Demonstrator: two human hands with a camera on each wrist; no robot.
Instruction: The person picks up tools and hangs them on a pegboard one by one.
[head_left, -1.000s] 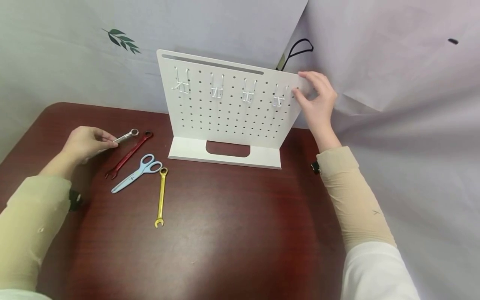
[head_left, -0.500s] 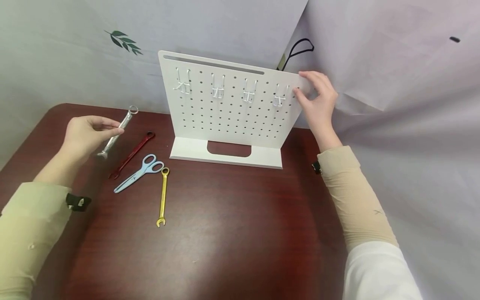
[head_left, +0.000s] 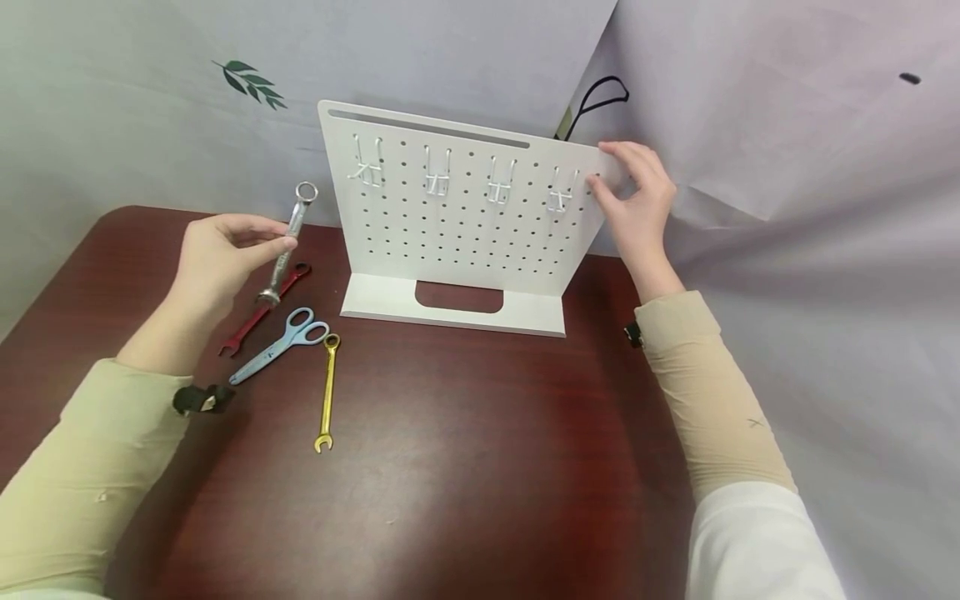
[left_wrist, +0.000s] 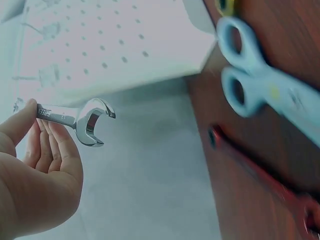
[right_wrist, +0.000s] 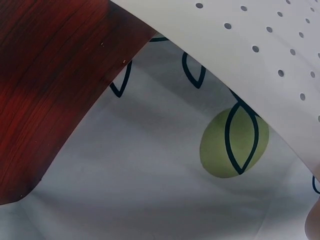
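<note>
My left hand pinches a silver combination wrench between thumb and fingers, ring end up and open end down, raised over the table. In the left wrist view the wrench's open end points right, away from the thumb. My right hand grips the upper right edge of a white pegboard, thumb on the front face; the right wrist view shows only a sliver of that hand. Four-sided wire hooks hang in a row across the board's upper part, the leftmost hook nearest the wrench.
On the dark red table lie a red wrench, light blue scissors and a yellow wrench, all left of the pegboard's foot. A pale curtain with leaf prints hangs behind the table.
The left hand has lifted the silver wrench off the table and carried it right toward the pegboard, turning it more upright. The right hand has stayed on the board's edge.
</note>
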